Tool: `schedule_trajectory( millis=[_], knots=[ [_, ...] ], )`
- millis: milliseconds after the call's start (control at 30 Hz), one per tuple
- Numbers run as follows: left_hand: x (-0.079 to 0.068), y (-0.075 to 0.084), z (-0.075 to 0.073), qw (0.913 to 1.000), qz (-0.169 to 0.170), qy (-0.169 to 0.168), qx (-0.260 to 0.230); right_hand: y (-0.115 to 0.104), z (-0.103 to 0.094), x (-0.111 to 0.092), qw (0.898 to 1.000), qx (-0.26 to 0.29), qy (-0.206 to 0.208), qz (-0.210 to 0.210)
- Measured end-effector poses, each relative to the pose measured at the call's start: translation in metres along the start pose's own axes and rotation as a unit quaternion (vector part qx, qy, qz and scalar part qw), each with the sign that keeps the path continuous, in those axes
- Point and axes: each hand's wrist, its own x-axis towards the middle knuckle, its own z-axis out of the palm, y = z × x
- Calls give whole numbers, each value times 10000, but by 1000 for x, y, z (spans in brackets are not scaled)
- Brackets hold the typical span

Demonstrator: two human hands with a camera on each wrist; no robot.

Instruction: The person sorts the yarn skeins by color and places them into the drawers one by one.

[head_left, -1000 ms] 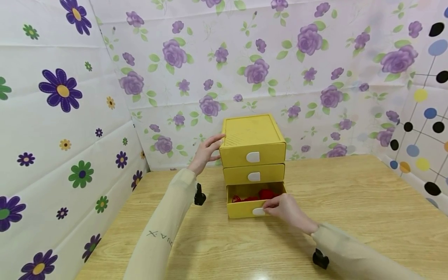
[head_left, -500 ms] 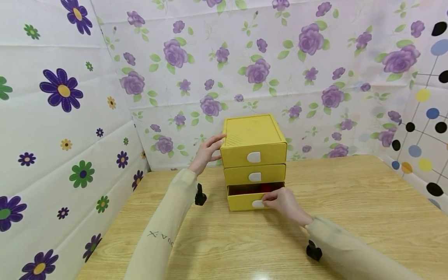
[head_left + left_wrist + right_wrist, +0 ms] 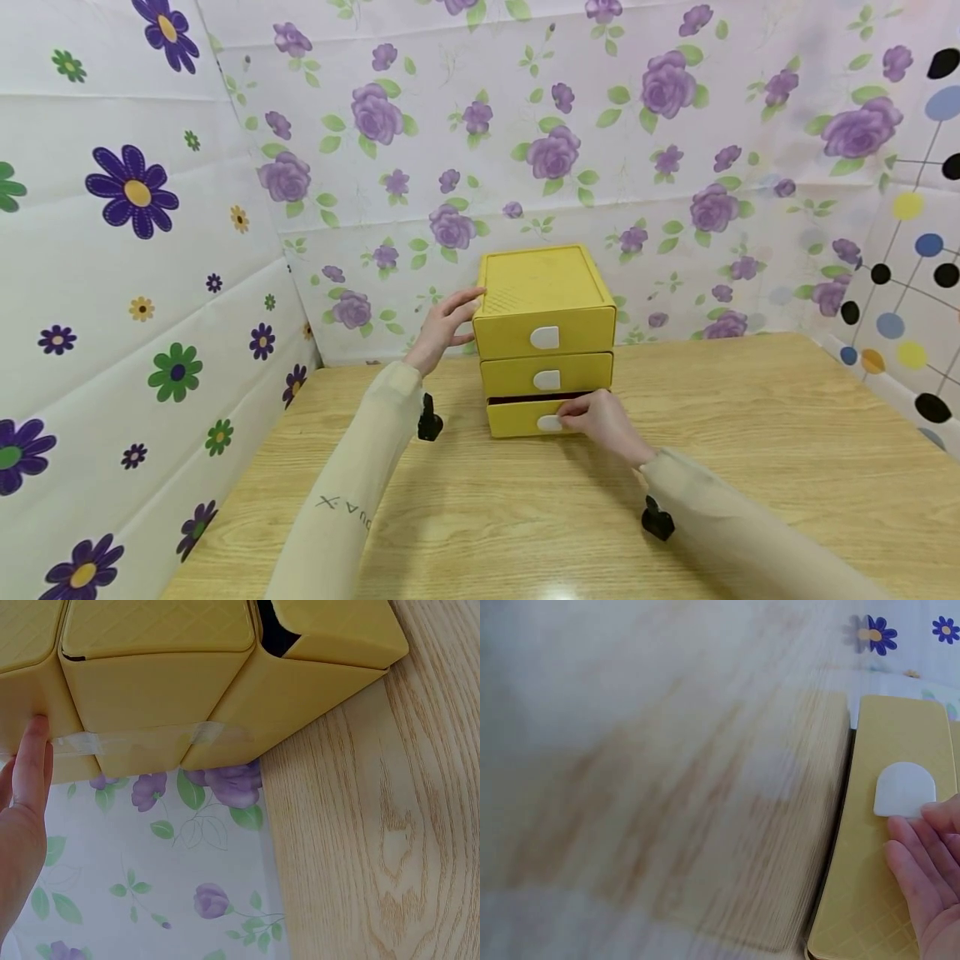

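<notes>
A yellow three-drawer cabinet [image 3: 542, 279] stands on the wooden table. Its bottom drawer [image 3: 513, 420] sticks out slightly, leaving a thin dark gap above its front. My right hand [image 3: 604, 423] pinches the white tab handle [image 3: 550, 423] of that drawer; the right wrist view shows the thumb at the edge of the handle [image 3: 905, 790] and fingertips below it. My left hand [image 3: 442, 329] steadies the cabinet's left side near the top. In the left wrist view, a straight finger of the left hand [image 3: 26, 817] touches the yellow side wall [image 3: 157, 694]. The drawer's contents are hidden.
The upper drawer [image 3: 502, 337] and middle drawer [image 3: 506, 377] are closed, each with a white tab. Clear tape [image 3: 146, 741] runs across the cabinet's side. Behind it hangs a flowered cloth [image 3: 360, 275]; the wooden table [image 3: 465, 533] extends forward and to both sides.
My right hand has pushed the bottom drawer inward, away from me, until the red things in it went out of sight. The left hand has stayed on the cabinet's side.
</notes>
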Motion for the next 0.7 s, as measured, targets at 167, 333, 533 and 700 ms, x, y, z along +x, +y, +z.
schedule_trajectory(
  millis=[167,333,533,700],
  knots=[
    [-8,14,3,9998,-71,-107,-125,2,1,4,9996,74,35,274],
    [-9,17,5,9998,-94,-152,-111,4,2,7,9989,236,68,394],
    [-1,0,0,9999,89,-98,-46,5,2,10,9993,181,98,305],
    [-2,-1,-1,9997,225,-107,25,4,1,9,9994,220,-14,255]
  ],
)
